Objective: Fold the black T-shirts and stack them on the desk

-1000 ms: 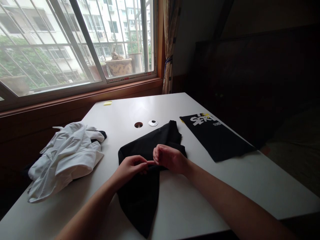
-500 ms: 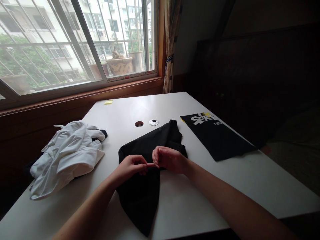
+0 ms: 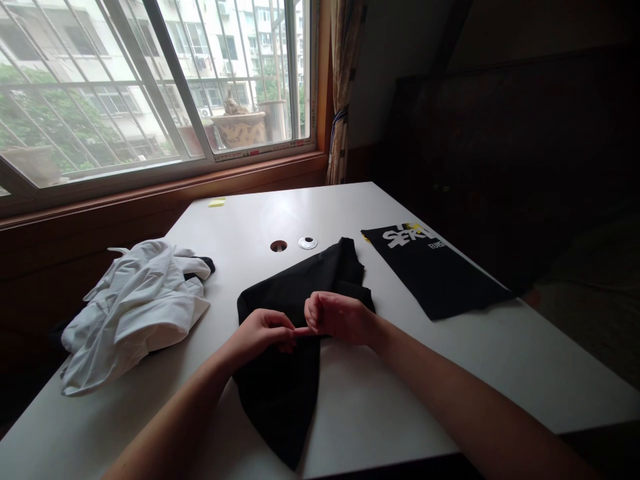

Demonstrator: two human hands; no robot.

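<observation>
A black garment (image 3: pixel 280 387) lies in a folded, uneven shape on the white table, its narrow end towards me. Over its middle, my left hand (image 3: pixel 265 331) is closed with thumb and fingers pressed together. Facing it, my right hand (image 3: pixel 340 319) has its fingers curled in. One outstretched finger bridges the small gap between the hands; whose it is, I cannot tell. Whatever the curled fingers may hold is hidden. To the right lies a flat, folded black shirt (image 3: pixel 430 280) with white and yellow lettering.
A crumpled white garment (image 3: pixel 140 300) is heaped on the left of the table (image 3: pixel 380 400), with dark cloth beneath it. Farther back are a round cable hole (image 3: pixel 279 246), its loose disc-shaped cover (image 3: pixel 307 243) and a yellow note (image 3: pixel 217 202). A barred window stands behind.
Both hands keep the same place and pose above the black garment. The view has shifted very slightly; the clothes have not moved.
</observation>
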